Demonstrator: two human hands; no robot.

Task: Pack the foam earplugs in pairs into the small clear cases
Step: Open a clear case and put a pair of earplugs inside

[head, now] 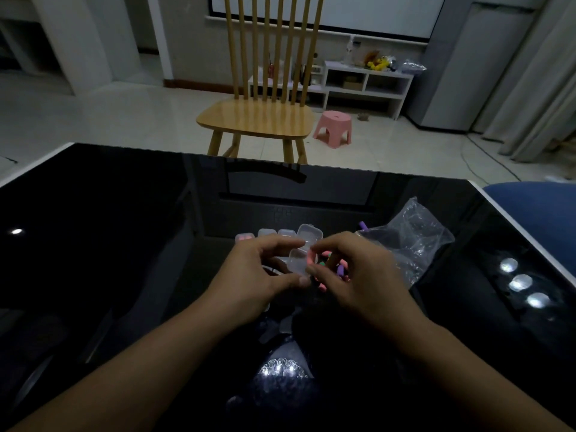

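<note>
Packing is mid-step: the left hand [265, 275] pinches a small clear hinged plastic case [299, 254] between thumb and fingers, lid standing open, above the middle of the glossy black glass tabletop [109, 229]. The right hand [352, 269] meets it at the case's right side, fingertips curled close; a pink glow shows at them, probably a pink foam earplug [311, 260] being pressed in, though whether the fingers actually grip it cannot be told. Loose foam earplugs in pink, green and purple [341, 269] lie on the tabletop under that hand.

Toward the far edge, just behind the hands, sits a row of 3 more small cases [268, 236]; the leftmost seems to hold pink plugs, the others are too dim to read. A crumpled clear plastic bag [417, 238] lies nearer the right edge, a purple plug [363, 226] peeping out at its far side.

Judging from this, the next move calls for seating a matched pair, then snapping the lid down and setting the case with the row.

Beyond the table stand a wooden slat-back chair [265, 113], a small pink plastic stool [333, 127] and a low white shelf unit [367, 85] on a pale tiled floor.
</note>
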